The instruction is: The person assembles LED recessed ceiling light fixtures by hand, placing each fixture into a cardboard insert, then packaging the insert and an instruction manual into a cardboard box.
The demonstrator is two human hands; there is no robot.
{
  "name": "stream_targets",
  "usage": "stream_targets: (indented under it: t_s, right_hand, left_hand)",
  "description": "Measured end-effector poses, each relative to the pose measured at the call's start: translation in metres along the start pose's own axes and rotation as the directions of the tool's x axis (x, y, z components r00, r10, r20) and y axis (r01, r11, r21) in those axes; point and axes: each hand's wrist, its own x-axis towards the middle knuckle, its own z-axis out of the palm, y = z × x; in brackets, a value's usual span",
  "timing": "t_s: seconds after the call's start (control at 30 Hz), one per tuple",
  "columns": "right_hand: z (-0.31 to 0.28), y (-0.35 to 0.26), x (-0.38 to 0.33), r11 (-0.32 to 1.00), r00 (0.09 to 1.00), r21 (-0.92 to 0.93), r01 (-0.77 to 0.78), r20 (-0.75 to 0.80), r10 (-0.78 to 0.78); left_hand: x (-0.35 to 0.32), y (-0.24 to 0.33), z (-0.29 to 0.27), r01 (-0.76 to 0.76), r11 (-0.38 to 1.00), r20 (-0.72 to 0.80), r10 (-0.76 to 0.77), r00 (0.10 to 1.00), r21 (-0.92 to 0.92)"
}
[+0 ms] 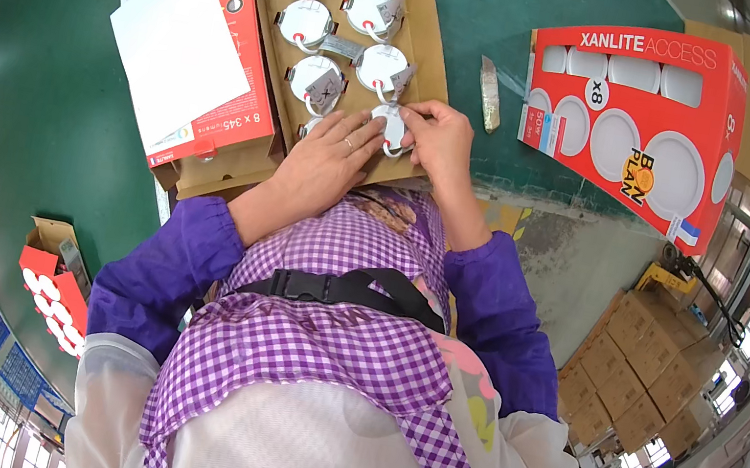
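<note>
An open cardboard box (438, 46) holds two rows of round white recessed lights (306, 23), each with a white cable and several with a grey paper label. At the near end of the right row is one more recessed light (390, 132). My left hand (335, 148) lies over the near end of the box, its fingers stretched out with their tips on that light's left side. From the right, my right hand (440, 141) pinches at the same light's edge. What exactly sits between its fingertips is hidden.
The box's red lid (256, 85) is folded out left, with white sheets (177, 52) on it. On the green table (34, 78) are a wrapped, narrow knife-like object (490, 95), a red printed carton (630, 103) at right and another red carton (57, 285) at lower left. Stacked brown cartons (647, 354) stand beyond.
</note>
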Motion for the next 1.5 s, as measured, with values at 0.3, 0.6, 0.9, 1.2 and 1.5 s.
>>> stream_targets:
  t_s: [0.3, 0.6, 0.9, 1.2, 1.5]
  right_hand:
    - [-0.001, 0.006, 0.007, 0.994, 0.998, 0.083, -0.067, 0.022, 0.065]
    - [-0.001, 0.008, 0.010, 0.987, 0.997, 0.145, -0.070, 0.053, 0.062]
    - [-0.001, 0.007, 0.015, 0.985, 0.992, 0.133, -0.106, 0.081, 0.096]
    - [-0.004, 0.015, 0.021, 0.977, 0.990, 0.196, -0.087, 0.126, 0.063]
    - [-0.005, 0.005, 0.017, 0.974, 0.984, 0.186, -0.129, 0.148, 0.102]
  left_hand:
    - [-0.001, -0.001, 0.004, -0.008, 0.999, 0.032, 0.007, 0.999, 0.051]
    - [-0.001, -0.005, 0.010, -0.016, 0.998, 0.034, 0.013, 0.999, 0.064]
    - [-0.001, -0.008, 0.013, -0.029, 0.998, 0.013, 0.028, 1.000, 0.048]
    - [-0.001, -0.007, 0.013, -0.037, 0.998, 0.001, 0.037, 0.999, 0.056]
    - [-0.001, -0.006, 0.011, -0.029, 0.996, 0.006, 0.029, 1.000, 0.083]
